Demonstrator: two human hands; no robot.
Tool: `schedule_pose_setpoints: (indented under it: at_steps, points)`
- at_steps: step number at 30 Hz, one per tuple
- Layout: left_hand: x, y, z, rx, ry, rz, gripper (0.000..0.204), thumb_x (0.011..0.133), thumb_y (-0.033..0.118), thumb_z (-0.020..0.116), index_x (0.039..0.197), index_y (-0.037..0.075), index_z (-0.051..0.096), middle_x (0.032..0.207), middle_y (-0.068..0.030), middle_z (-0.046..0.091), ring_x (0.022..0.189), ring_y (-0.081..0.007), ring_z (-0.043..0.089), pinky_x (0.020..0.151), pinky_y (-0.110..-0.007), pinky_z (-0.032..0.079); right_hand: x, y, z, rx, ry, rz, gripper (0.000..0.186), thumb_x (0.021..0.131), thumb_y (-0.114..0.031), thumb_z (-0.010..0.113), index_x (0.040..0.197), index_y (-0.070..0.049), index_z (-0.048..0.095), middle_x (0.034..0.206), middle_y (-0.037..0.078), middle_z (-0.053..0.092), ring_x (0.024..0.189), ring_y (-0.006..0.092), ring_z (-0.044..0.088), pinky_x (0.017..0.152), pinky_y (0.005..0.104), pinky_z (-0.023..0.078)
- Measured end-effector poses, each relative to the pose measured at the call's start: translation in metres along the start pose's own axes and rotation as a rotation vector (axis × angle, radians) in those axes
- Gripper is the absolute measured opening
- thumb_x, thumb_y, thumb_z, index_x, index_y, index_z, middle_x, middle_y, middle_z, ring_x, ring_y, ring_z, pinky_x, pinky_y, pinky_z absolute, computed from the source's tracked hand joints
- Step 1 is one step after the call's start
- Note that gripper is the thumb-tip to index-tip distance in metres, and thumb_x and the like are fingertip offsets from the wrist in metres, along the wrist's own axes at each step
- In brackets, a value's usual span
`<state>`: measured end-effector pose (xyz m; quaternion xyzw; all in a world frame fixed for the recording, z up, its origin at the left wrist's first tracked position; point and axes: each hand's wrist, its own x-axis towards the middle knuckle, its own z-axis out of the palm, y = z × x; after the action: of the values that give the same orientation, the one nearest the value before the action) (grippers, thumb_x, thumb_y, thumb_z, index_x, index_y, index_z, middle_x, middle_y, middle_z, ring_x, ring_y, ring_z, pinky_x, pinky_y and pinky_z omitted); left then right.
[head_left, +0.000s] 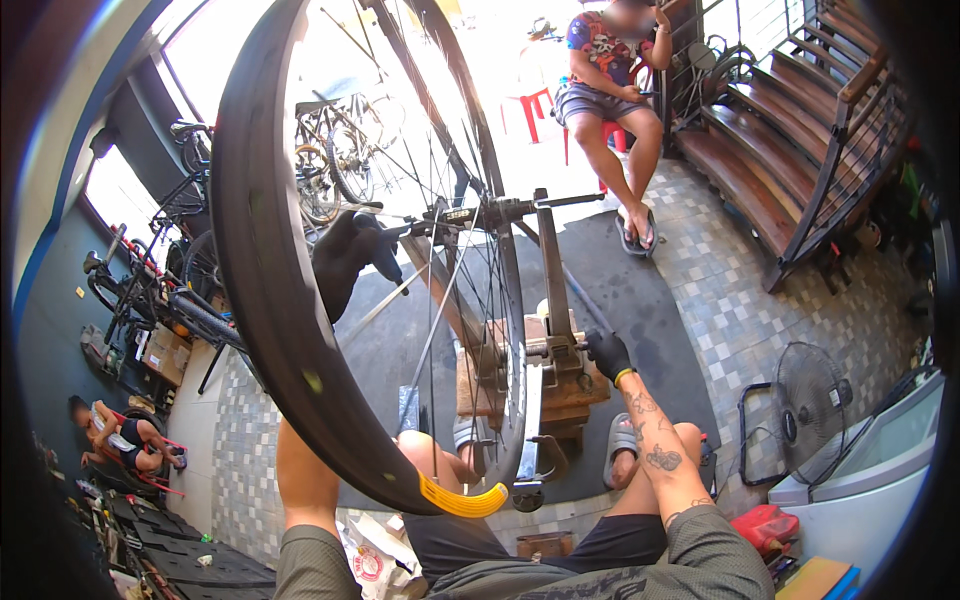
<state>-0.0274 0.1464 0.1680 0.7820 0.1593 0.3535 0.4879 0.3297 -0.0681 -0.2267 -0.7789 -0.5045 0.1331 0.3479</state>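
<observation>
A large black bicycle wheel with a yellow label on its rim stands upright in a metal truing stand mounted on a wooden block. My left hand, in a black glove, is closed on a dark handle near the axle, seen through the spokes and partly hidden behind the rim. Lower down, my right hand, also gloved in black, grips a knob at the right side of the stand's base. A light metal bar hangs at the stand's front.
A person sits beyond the stand, another at far left. Parked bicycles stand behind the wheel. Wooden stairs rise at right, above a floor fan and a white appliance. A dark mat lies under the stand.
</observation>
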Motion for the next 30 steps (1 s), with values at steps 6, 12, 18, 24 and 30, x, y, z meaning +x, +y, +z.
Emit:
schedule_pose_setpoints:
  at_steps: [6,12,18,24,30]
  points:
    - [-0.002,-0.002,-0.006,0.108,-0.052,-0.007,0.042,0.108,0.023,0.060,0.142,-0.001,0.055,0.117,-0.0126,0.071,0.104,-0.0201,0.071,0.090,-0.033,0.056,0.033,-0.004,-0.015,0.016,-0.398,0.218,0.022,0.097,-0.022,0.067,0.114,-0.009,0.064,0.083,0.014,0.073,0.068,0.0277,0.070,0.062,0.0428,0.056]
    - [-0.040,-0.021,-0.002,0.132,0.178,0.109,0.044,0.109,0.028,0.058,0.142,-0.001,0.056,0.120,-0.0136,0.071,0.107,-0.0206,0.070,0.093,-0.033,0.055,-0.048,-0.024,0.010,0.053,0.304,0.456,0.047,0.102,-0.046,0.054,0.109,-0.002,0.069,0.100,0.026,0.071,0.090,0.0480,0.067,0.080,0.0554,0.052]
    - [-0.126,-0.096,0.039,-0.070,0.355,-0.212,0.038,0.109,0.029,0.055,0.134,0.002,0.066,0.117,-0.0109,0.073,0.107,-0.0192,0.070,0.097,-0.037,0.054,-0.112,-0.036,0.009,-0.163,0.248,0.230,0.049,0.093,-0.049,0.071,0.117,-0.007,0.071,0.113,0.020,0.067,0.105,0.0421,0.066,0.088,0.0517,0.053]
    - [-0.148,-0.107,0.113,-0.169,0.067,-0.294,0.035,0.109,0.020,0.056,0.133,-0.003,0.064,0.118,-0.0112,0.074,0.105,-0.0197,0.069,0.095,-0.033,0.053,-0.108,-0.054,0.014,-0.273,0.187,0.133,0.050,0.085,-0.046,0.079,0.120,-0.011,0.071,0.110,0.019,0.064,0.101,0.0404,0.066,0.085,0.0500,0.055]
    - [-0.164,-0.004,0.141,-0.247,-0.035,-0.187,0.038,0.110,0.026,0.055,0.132,-0.004,0.064,0.107,-0.0083,0.073,0.100,-0.0139,0.070,0.088,-0.030,0.055,-0.082,-0.010,0.054,-0.095,0.261,0.095,0.032,0.081,-0.038,0.082,0.099,-0.012,0.075,0.101,0.016,0.069,0.093,0.0407,0.069,0.082,0.0506,0.056]
